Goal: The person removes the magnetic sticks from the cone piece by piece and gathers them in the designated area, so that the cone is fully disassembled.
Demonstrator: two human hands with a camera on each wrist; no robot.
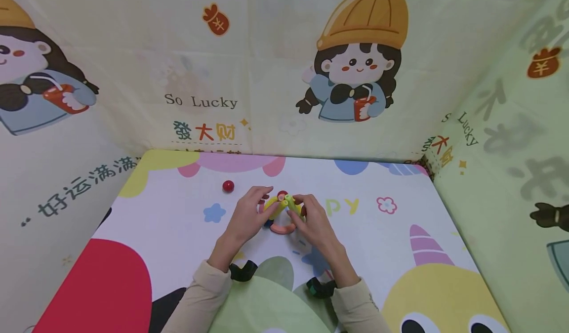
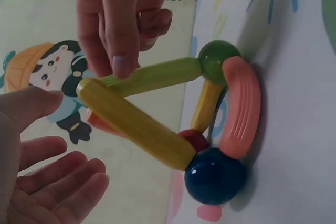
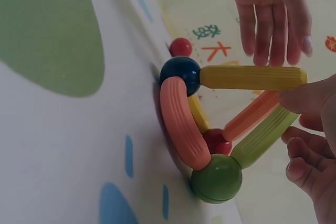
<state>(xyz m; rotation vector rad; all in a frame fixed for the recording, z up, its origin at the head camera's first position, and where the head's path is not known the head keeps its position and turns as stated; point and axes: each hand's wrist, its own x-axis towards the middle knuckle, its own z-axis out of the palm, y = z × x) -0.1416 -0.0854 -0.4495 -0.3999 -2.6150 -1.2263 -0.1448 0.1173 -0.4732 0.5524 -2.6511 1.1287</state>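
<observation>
Cartoon-printed cloth walls close in a tabletop (image 1: pixel 178 234) covered with a bright patterned mat, and near its middle stands a small frame of magnetic rods and balls (image 1: pixel 282 213). Its base is a blue ball (image 2: pixel 214 176) and a green ball (image 2: pixel 218 60) joined by a curved pink piece (image 2: pixel 242 107); a yellow rod (image 2: pixel 137 124) and a green rod (image 2: pixel 152 76) rise from them and meet at a peak. The right hand (image 1: pixel 316 223) pinches that peak between thumb and fingertip. The left hand (image 1: pixel 247 216) hovers just beside it, fingers relaxed and holding nothing. A loose red ball (image 1: pixel 228 186) lies well apart on the mat. Steadying the joint seems best done with light pressure straight along the rods; a sideways push would likely pop the ends off the balls.
</observation>
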